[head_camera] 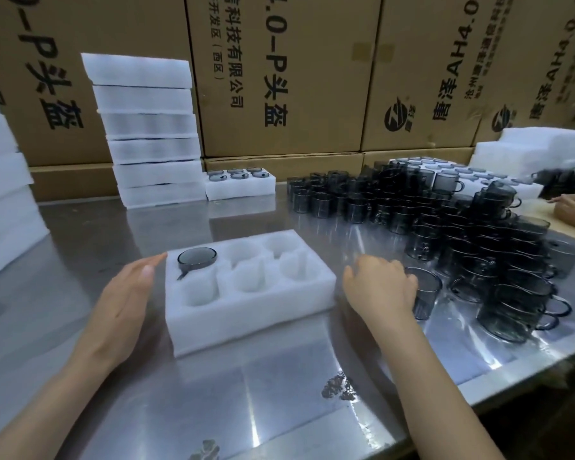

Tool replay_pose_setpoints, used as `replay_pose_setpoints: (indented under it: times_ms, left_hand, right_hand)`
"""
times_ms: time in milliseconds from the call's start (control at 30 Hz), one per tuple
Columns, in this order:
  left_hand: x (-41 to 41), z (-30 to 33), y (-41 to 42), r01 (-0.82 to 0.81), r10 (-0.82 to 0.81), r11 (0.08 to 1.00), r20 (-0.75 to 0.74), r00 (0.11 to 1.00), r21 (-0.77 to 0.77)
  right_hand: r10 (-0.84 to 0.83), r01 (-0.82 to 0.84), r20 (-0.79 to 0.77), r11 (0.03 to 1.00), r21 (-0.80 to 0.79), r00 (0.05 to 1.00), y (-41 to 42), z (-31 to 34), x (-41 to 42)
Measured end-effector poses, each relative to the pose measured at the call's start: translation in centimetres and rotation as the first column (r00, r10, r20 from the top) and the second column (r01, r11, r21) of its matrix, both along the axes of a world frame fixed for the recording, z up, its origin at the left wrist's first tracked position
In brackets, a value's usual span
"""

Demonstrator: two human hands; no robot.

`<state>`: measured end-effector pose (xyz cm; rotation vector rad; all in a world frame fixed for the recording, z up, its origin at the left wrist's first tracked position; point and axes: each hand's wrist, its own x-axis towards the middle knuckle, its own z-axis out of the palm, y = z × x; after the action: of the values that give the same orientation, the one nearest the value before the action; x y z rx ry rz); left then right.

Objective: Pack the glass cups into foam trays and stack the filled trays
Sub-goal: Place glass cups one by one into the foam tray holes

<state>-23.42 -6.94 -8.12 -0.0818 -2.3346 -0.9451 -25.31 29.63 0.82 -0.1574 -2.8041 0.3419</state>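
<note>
Reaching for a smoky glass cup (pixel 425 295) with the right hand (pixel 380 285) while the left hand (pixel 123 302) steadies a foam tray (pixel 246 313) on the steel tabletop (pixel 213 393).

The tray has 6 pockets; 1 dark cup (pixel 197 257) sits in the far left pocket, the other 5 hold nothing. The left grip is wide, its fingers straight along the tray's left side. The right grip curls round the cup just right of the tray, though how firmly it holds cannot be told. A crowd of cups (pixel 462 234) covers the tabletop's right side. A stack of trays (pixel 150 134) stands at the back left, with 1 filled tray (pixel 240 184) beside it, before cardboard boxes (pixel 279 78). Another person's hand (pixel 573 207) shows at the far right edge.
</note>
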Motion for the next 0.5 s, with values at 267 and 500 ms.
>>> replay_pose_setpoints:
  times_ms: [267,500]
  left_hand:
    - [3.1,3.0,3.9,0.038,-0.035,0.993,-0.033,0.999,0.112]
    - [4.4,4.5,6.0,0.044,-0.042,0.989,-0.017,0.999,0.14]
  right_hand:
    - [0.319,-0.338,-0.265,0.941,-0.026,0.91,0.2,0.1,-1.7]
    - [0.036,-0.036,0.002,0.99,-0.136,0.999,1.8,-0.9,-3.5]
